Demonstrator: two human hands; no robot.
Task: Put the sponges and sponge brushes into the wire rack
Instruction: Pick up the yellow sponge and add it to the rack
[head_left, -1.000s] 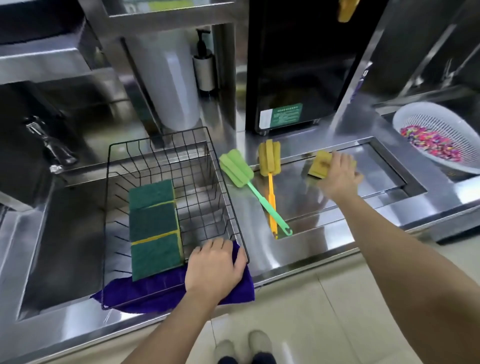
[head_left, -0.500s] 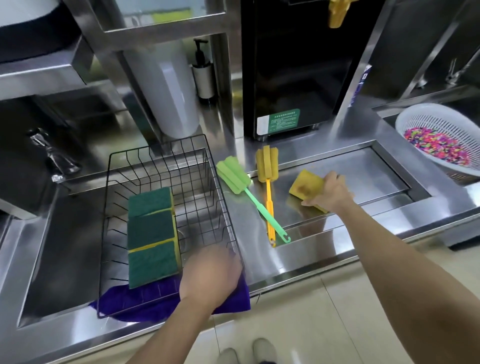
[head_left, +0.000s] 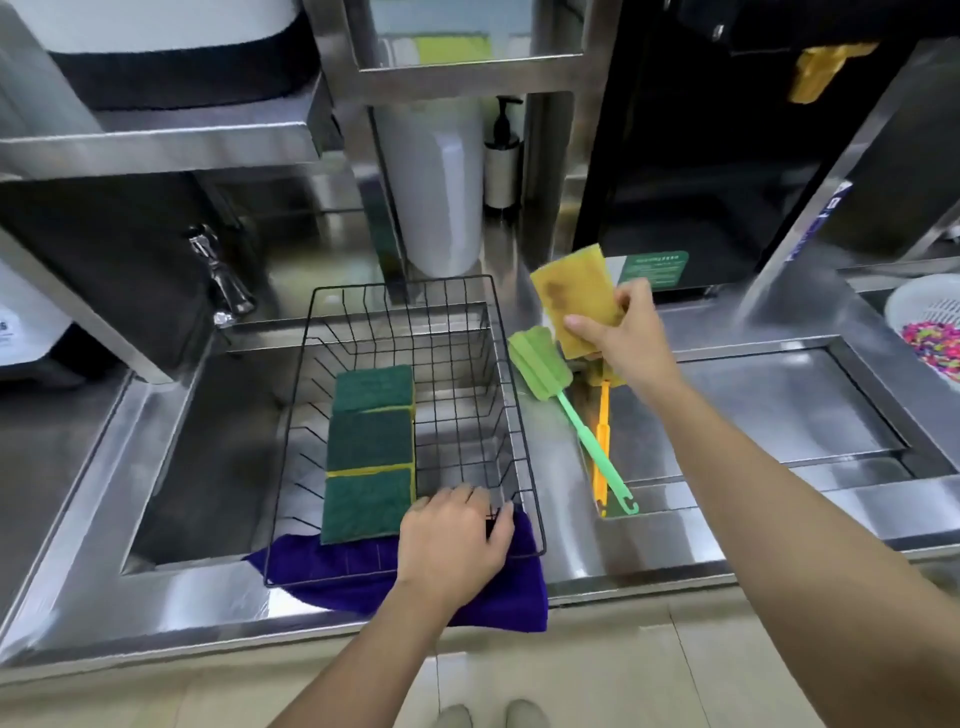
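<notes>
A black wire rack (head_left: 506, 364) sits over the sink with three green-topped sponges (head_left: 370, 449) lined up along its left half. My left hand (head_left: 454, 540) rests on the rack's near right corner. My right hand (head_left: 623, 338) holds a stained yellow sponge (head_left: 571, 296) in the air, just right of the rack's far right corner. Below it a green sponge brush (head_left: 543, 366) lies on the steel counter. A yellow sponge brush (head_left: 602, 431) lies beside it, its head mostly hidden behind my right hand.
A purple cloth (head_left: 498, 587) lies under the rack's front edge. A faucet (head_left: 221, 280) stands at the sink's far left. A soap pump bottle (head_left: 501, 156) and a white cylinder (head_left: 441, 182) stand behind the rack. A white colander (head_left: 924, 317) with coloured bits sits at far right.
My right hand has picked the yellow sponge off the counter and carried it up and left towards the rack. My left hand stays at the rack's front corner.
</notes>
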